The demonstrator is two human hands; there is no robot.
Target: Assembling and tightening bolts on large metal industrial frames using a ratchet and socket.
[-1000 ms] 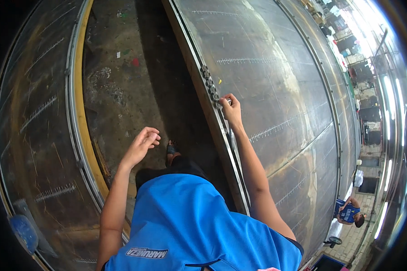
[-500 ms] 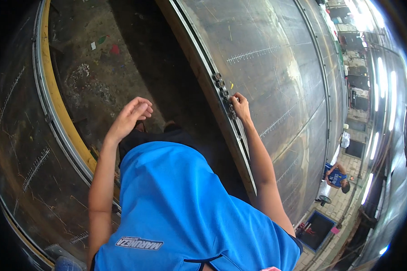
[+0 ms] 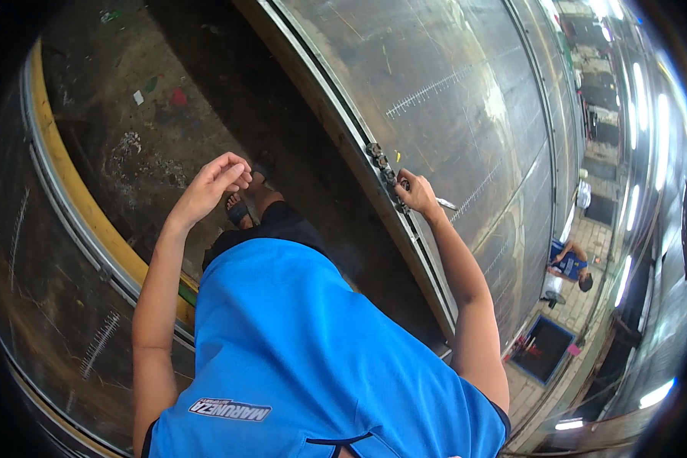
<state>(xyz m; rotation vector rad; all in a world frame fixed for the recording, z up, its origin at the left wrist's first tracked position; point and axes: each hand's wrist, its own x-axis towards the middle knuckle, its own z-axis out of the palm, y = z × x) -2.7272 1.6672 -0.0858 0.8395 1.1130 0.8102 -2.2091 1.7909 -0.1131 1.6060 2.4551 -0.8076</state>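
My right hand (image 3: 416, 192) is at the edge rail (image 3: 343, 114) of the long table on my right. Its fingers are closed round a small tool (image 3: 447, 204) with a silver, blade-like end beside the wrist and a dark loop by the fingertips; its exact kind is unclear. Next to the fingertips, a row of dark knob-like clamps (image 3: 380, 159) sits along the rail. My left hand (image 3: 212, 188) hangs over the gap between the tables, palm inward, fingers loosely bent, with nothing seen in it.
White tick-marked lines (image 3: 429, 93) and a small yellow scrap (image 3: 398, 156) lie on the dark tabletop. Another long table with a yellow side (image 3: 76, 195) runs on my left. Litter, including a red scrap (image 3: 179, 97), dots the floor. A person in blue (image 3: 569, 263) is far off to the right.
My right hand has drawn slightly back along the rail, and the silver tool end now shows beside its wrist. My left hand has shifted a little left. The view has tilted, showing my feet.
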